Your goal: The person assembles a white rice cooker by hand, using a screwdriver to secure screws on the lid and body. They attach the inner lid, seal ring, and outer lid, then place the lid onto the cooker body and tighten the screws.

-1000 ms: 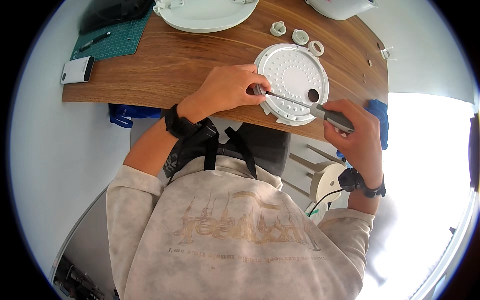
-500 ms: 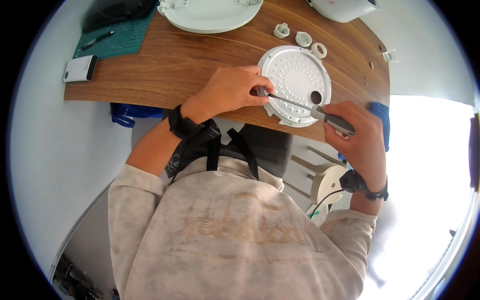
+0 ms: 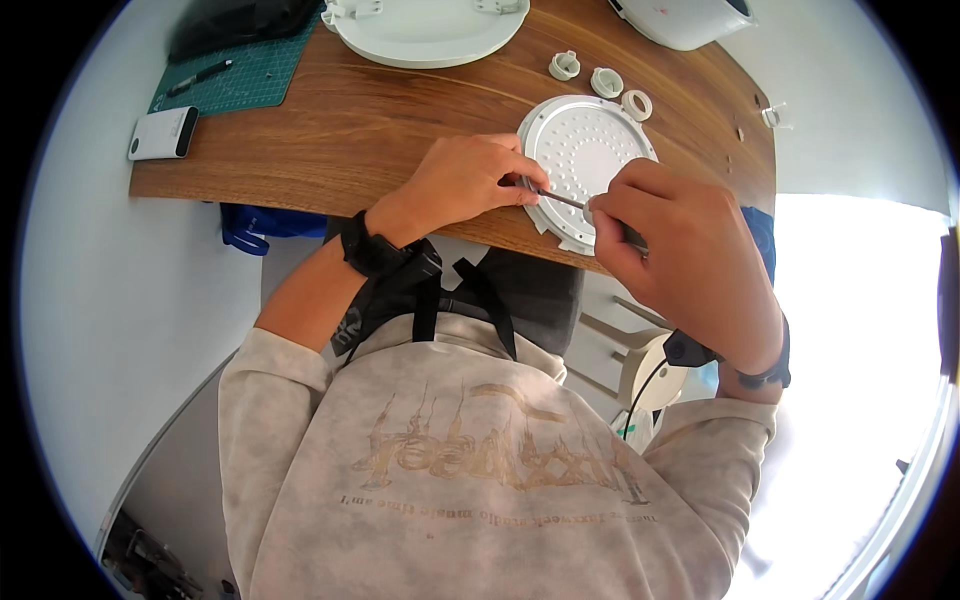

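My right hand [image 3: 680, 235] is closed around the handle of a screwdriver, hiding nearly all of it. The thin metal shaft of the screwdriver [image 3: 566, 200] points left over the near left part of a round white plate [image 3: 592, 140]. Rows of small raised bumps cover the plate, which lies on the table. At its left edge my left hand [image 3: 470, 180] is closed in a pinch, thumb and fingers meeting at the screwdriver's dark tip. Whatever sits between those fingertips is too small to make out.
Two small white cups [image 3: 606, 82] and a white ring [image 3: 637, 105] lie beyond the plate on the wooden table [image 3: 350, 140]. A larger white lid [image 3: 430, 40] is farther back. A green cutting mat [image 3: 245, 78] and a white power bank [image 3: 162, 134] lie at left.
My right hand has slid forward and turned over the handle, covering it and part of the plate. My left hand has stayed at the plate's left edge.
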`<state>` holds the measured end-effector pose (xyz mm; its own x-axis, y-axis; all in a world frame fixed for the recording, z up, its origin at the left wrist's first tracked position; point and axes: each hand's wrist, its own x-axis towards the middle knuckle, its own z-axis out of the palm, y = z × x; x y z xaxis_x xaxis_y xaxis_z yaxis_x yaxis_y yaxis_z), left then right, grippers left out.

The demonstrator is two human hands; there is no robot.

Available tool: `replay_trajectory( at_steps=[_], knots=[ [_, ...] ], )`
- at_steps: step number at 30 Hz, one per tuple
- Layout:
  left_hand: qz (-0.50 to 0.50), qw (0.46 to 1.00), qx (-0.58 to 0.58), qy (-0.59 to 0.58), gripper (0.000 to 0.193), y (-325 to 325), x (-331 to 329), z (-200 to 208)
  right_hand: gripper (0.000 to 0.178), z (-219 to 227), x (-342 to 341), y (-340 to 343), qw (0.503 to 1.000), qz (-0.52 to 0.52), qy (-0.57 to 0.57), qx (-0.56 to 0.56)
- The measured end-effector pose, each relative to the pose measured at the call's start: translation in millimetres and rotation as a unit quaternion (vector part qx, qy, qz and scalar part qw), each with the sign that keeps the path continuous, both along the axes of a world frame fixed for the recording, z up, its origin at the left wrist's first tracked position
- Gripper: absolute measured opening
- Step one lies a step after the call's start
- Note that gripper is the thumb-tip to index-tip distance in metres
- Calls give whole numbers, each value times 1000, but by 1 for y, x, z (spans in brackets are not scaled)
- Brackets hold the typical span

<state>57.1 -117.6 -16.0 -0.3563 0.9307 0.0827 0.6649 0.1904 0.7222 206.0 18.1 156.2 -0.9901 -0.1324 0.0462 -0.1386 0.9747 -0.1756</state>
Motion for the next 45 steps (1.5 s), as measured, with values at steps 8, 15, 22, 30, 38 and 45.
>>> replay_trajectory(
  at_steps=[8,15,22,30,38,45],
  knots=[
    [11,999,33,-2,17,0,0,-4,10,0,-5,-7,993,-40,30,-111],
    [23,999,43,-3,17,1,1,-6,21,-1,-5,-4,990,-126,12,-55],
    [8,999,32,-17,18,3,-1,-8,25,-7,-10,7,993,-102,48,-45],
    [-1,1000,24,-4,20,4,-2,-8,36,3,-20,15,991,-79,6,-103],
    [-6,1000,3,-1,21,5,-3,-3,32,11,-27,21,997,-1,4,-81],
    [-6,998,-65,12,21,5,-2,15,24,-4,-29,5,994,-79,47,54]
  ],
)
